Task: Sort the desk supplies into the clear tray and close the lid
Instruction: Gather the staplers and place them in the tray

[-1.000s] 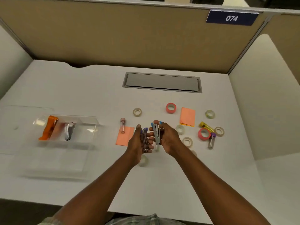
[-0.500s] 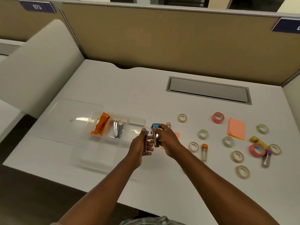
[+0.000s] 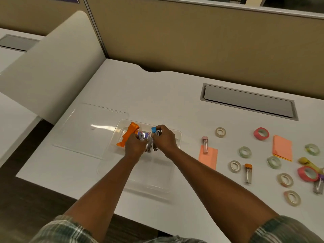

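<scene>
The clear tray lies on the white desk, with its clear lid flat to the left. An orange stapler lies in the tray's far compartment, and a silver stapler next to it is partly hidden by my hands. My left hand grips a purple-tipped stapler over that compartment. My right hand grips a blue-tipped stapler just beside it. Both hands hover inside the tray's far end.
To the right lie several tape rolls, two pink rolls, orange sticky-note pads, small vials and a yellow stapler. A grey cable hatch is set in the desk. Partition walls stand behind and left.
Both hands carried their staplers left from the desk's middle to over the tray's far compartment. The camera view swung left and closer.
</scene>
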Motion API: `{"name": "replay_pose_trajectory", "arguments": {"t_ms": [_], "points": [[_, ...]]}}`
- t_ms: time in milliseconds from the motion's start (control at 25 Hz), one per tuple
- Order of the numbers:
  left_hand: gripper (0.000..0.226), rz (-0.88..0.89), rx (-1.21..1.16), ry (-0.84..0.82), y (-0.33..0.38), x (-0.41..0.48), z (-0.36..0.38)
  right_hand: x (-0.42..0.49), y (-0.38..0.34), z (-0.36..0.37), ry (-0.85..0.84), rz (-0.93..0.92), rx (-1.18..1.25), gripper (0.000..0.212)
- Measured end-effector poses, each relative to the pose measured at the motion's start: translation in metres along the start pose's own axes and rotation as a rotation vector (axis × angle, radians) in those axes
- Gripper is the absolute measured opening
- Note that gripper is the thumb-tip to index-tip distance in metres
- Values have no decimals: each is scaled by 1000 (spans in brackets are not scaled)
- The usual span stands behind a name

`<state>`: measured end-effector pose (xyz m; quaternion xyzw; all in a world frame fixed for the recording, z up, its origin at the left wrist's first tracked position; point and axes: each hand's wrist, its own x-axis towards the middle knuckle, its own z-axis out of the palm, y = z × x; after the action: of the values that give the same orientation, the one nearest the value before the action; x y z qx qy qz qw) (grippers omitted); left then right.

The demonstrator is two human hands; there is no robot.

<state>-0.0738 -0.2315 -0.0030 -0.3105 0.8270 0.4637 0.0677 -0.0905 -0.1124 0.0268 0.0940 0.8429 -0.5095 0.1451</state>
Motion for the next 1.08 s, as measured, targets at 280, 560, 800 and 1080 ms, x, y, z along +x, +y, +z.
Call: {"name": "replay_pose_trajectory", "arguments": {"t_ms": [280,560,800,1080], "points": [[21,205,138,64,-3,10,7,13,-2,26,-12,-26,-187,33],[22,248,104,68,-7,10,17,23,1,36,18,8,-284,29],[26,258,62,40,-14,10,22,23,5,38,28,-30,-346,33],[37,387,139,149,-4,-14,29,10,15,2,59,-133,-342,31]]}}
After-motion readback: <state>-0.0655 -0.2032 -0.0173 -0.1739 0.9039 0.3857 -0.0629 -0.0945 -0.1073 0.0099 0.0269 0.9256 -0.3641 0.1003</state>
